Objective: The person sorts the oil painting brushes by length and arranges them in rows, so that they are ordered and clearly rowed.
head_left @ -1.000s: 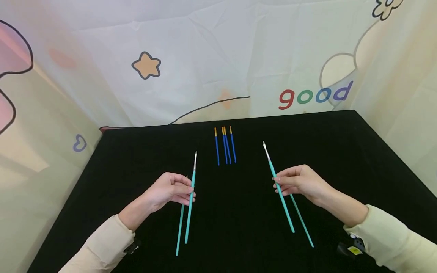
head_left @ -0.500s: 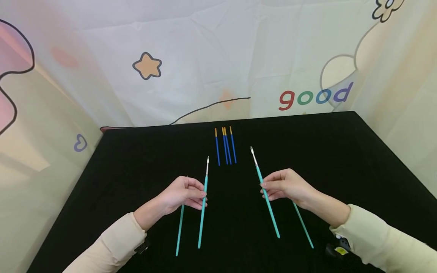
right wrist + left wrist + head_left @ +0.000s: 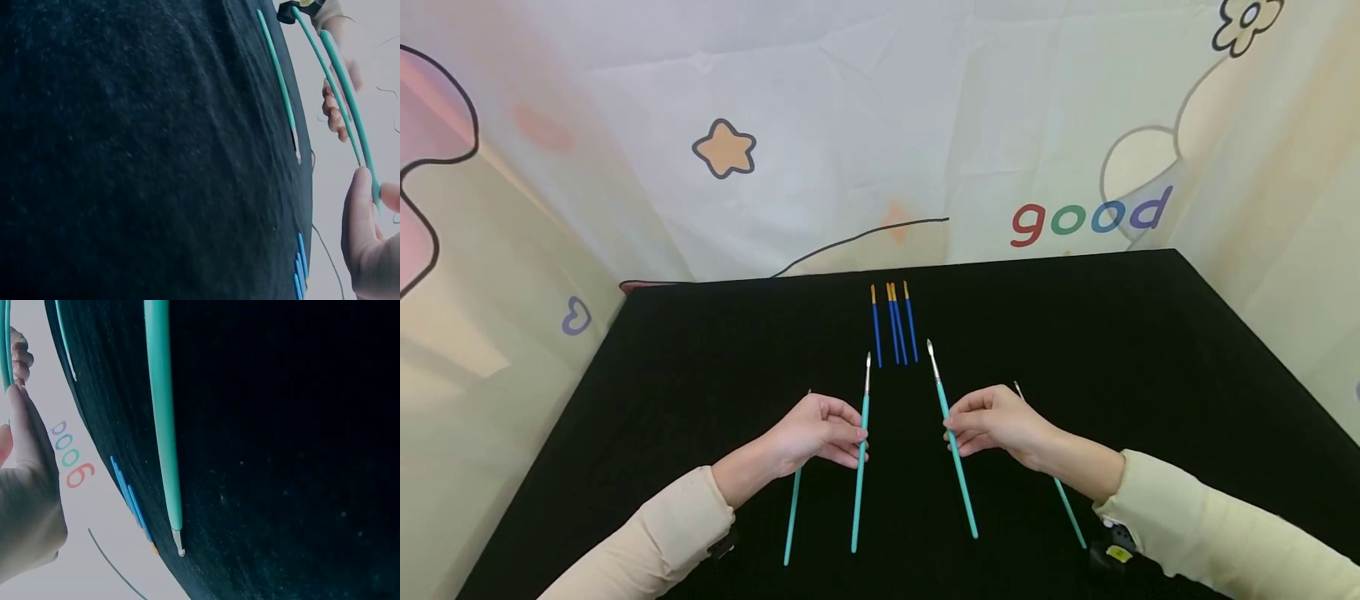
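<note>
My left hand (image 3: 816,433) pinches a turquoise paintbrush (image 3: 860,492) between thumb and fingers, its pale tip up and away from me. Opposite, a matching paintbrush (image 3: 962,487) is pinched by my right hand (image 3: 1000,423), leaning slightly left at the top. Both are held above the black table, side by side with a gap between. Below the left hand lies another turquoise brush (image 3: 793,517), partly hidden by it. A fourth turquoise brush (image 3: 1070,512) lies under my right forearm, its middle covered. In the right wrist view, thumb and fingers (image 3: 359,219) grip the held brush (image 3: 356,106).
Several thin blue brushes (image 3: 898,329) with yellow tips lie near the back of the black tabletop (image 3: 737,333). A pale printed curtain (image 3: 850,125) hangs behind and along both sides. A small dark device (image 3: 1118,546) sits at my right cuff.
Both hands have moved toward each other and slightly nearer me, each carrying its brush. The brushes on the table have stayed put, and more of the right one's tip shows now.
</note>
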### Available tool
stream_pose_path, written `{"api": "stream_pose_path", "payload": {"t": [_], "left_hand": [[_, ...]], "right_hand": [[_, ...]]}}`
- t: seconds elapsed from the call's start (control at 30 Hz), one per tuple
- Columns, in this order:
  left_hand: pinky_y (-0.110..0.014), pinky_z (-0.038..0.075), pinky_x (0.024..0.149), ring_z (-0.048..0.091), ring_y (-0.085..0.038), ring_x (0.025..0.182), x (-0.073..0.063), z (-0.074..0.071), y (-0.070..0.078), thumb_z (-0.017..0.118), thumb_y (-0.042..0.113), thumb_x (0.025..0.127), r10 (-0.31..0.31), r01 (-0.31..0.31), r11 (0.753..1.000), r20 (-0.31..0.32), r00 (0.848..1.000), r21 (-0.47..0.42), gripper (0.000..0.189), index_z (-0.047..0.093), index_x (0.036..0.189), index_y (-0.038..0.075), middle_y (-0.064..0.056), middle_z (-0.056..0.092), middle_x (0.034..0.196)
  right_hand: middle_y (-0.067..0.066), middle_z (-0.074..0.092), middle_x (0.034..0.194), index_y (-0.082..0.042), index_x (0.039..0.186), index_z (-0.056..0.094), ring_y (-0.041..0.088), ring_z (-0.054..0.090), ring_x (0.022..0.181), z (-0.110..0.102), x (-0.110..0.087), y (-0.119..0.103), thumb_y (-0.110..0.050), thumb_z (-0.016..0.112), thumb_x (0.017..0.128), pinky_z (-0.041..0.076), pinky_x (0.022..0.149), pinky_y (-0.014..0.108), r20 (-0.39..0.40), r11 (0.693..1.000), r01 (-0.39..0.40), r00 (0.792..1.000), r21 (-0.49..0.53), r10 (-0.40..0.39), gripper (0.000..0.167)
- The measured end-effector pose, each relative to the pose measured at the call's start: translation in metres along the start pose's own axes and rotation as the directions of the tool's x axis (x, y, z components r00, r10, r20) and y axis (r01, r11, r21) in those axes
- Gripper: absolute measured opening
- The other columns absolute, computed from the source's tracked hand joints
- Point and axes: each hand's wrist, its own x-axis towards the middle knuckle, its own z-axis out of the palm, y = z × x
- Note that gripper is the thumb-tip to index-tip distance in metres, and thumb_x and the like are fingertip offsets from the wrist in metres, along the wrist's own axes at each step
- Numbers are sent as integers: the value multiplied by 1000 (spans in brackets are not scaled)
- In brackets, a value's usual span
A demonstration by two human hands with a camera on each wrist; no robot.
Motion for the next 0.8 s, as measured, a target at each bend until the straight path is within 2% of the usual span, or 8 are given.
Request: {"api": "stream_pose_path", "payload": {"t": [0.2, 0.47, 0.8], "left_hand": [[-36, 55, 70, 66, -21, 71, 3, 2, -2, 57, -1, 87, -15, 15, 1000, -15, 1000, 10, 23, 50, 101, -17, -21, 66, 84], [-35, 55, 71, 66, -20, 72, 10, 4, -2, 56, 1, 88, -46, 46, 999, -18, 999, 20, 20, 52, 101, -15, -18, 64, 84], [-35, 55, 71, 65, -18, 69, 23, 15, -9, 54, -1, 89, -105, 106, 994, -66, 992, 8, 19, 53, 103, -13, -11, 64, 78]], "right_hand": [[12, 66, 83, 12, 99, 57, 17, 65, 73, 5, 6, 4, -8, 57, 89, 55, 69, 29, 6, 1000, -23, 1000, 2, 23, 23], [10, 66, 81, 13, 100, 56, 16, 65, 71, 10, 11, 8, -7, 55, 89, 55, 68, 28, -28, 999, -44, 999, -7, 44, 23], [8, 63, 75, 13, 98, 58, 13, 62, 65, 18, 18, 22, -6, 55, 89, 55, 66, 29, -59, 997, -69, 996, -45, 66, 21]]}}
